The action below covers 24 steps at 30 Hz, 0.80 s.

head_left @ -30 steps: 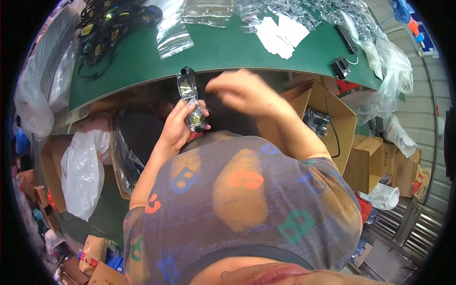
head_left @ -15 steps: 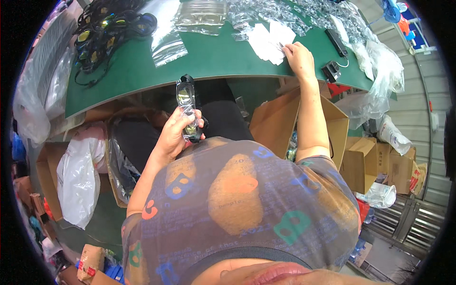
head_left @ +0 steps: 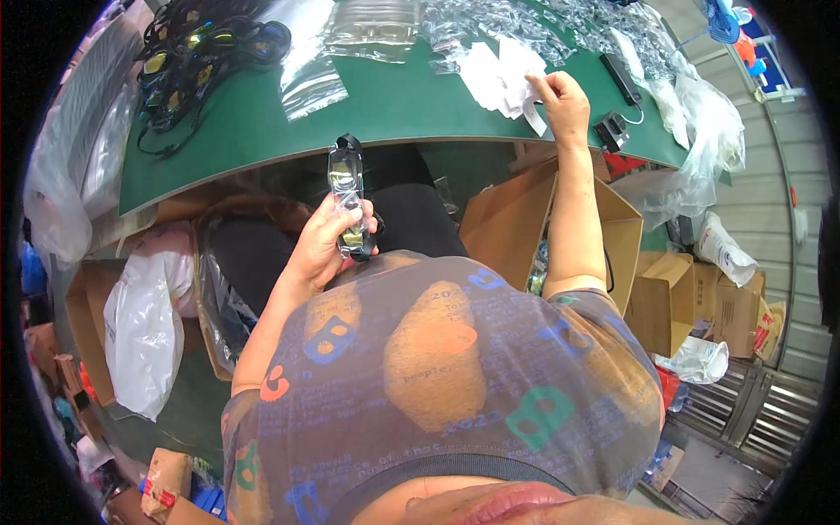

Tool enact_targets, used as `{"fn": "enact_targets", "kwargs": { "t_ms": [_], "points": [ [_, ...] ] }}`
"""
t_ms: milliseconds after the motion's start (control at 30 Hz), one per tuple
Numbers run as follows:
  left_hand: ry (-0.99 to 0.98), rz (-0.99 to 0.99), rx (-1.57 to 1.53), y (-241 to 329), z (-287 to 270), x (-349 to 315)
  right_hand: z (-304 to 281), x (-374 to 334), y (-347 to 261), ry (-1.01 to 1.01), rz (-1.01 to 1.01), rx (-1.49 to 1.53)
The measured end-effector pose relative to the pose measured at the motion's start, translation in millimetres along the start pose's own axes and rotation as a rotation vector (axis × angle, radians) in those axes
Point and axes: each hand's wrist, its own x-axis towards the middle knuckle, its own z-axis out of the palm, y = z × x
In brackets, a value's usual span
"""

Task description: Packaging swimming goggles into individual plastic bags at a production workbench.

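My left hand (head_left: 331,234) is closed round a pair of swim goggles (head_left: 346,179) with a clear plastic cover and a black strap. They are held upright in front of my body, below the table edge. Over the green table, my right hand (head_left: 564,107) pinches a white paper slip (head_left: 534,118) between thumb and finger. The slip hangs curved beside a spread of white papers (head_left: 490,77). Flat clear plastic bags (head_left: 313,90) lie farther left, and a tangled heap of dark goggles (head_left: 206,52) sits at the far left.
Clear plastic pieces (head_left: 499,24) cover the back of the green table (head_left: 402,109). A black power strip (head_left: 621,79) and a small black device (head_left: 611,131) lie at the right. An open cardboard box (head_left: 503,219) stands under the table edge, with more boxes (head_left: 661,302) to its right.
My right hand has drawn back slightly to the right, lifting one white slip off the spread. My left hand stays almost still with the goggles.
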Motion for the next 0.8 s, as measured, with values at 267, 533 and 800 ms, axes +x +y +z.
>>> {"fn": "enact_targets", "kwargs": {
  "t_ms": [267,533,800],
  "points": [
    [0.024,0.003,-0.009,-3.5,2.1,1.7,17.2,-1.9,1.7,-0.046,0.135,0.292],
    [0.017,-0.03,-0.011,-5.0,-4.3,3.9,0.5,-6.8,-74.5,0.27,-0.377,0.108],
    [-0.013,0.028,-0.222,-21.2,-14.8,16.3,51.9,-124.8,-200.1,-0.359,-0.868,0.331]
  ]
}}
